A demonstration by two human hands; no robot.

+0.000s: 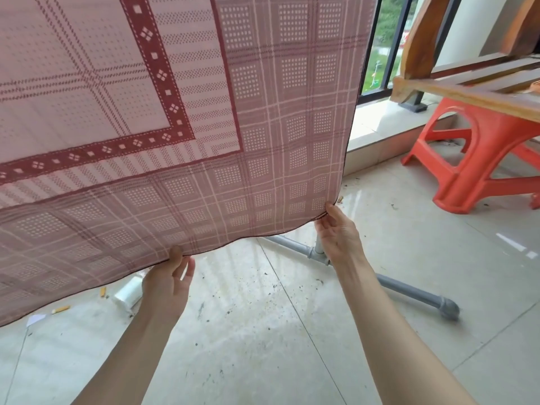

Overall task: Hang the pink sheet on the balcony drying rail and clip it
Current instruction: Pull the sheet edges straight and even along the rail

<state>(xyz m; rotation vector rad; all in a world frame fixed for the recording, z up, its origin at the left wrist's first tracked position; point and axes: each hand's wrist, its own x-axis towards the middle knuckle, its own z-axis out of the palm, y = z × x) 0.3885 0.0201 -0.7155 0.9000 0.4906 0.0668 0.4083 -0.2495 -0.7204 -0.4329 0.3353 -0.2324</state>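
**Hands at the sheet's lower hem**

The pink sheet (204, 127) hung above and ahead of the person, its bottom hem running left to right across the view. The left hand (168, 283) pinched the hem partway along; the right hand (339, 233) gripped the lower right corner, higher and farther out. The hands were well apart. Neither rail top nor clips showed, only the rack's grey base pipe (380, 277) on the floor.

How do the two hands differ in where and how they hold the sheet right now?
The left hand pinches the pink sheet along its bottom hem, well in from the corner; the right hand holds it at the bottom right corner. The left hand sits lower in view; the right hand is higher, in front of the grey pipe stand. Both grip the lower edge.
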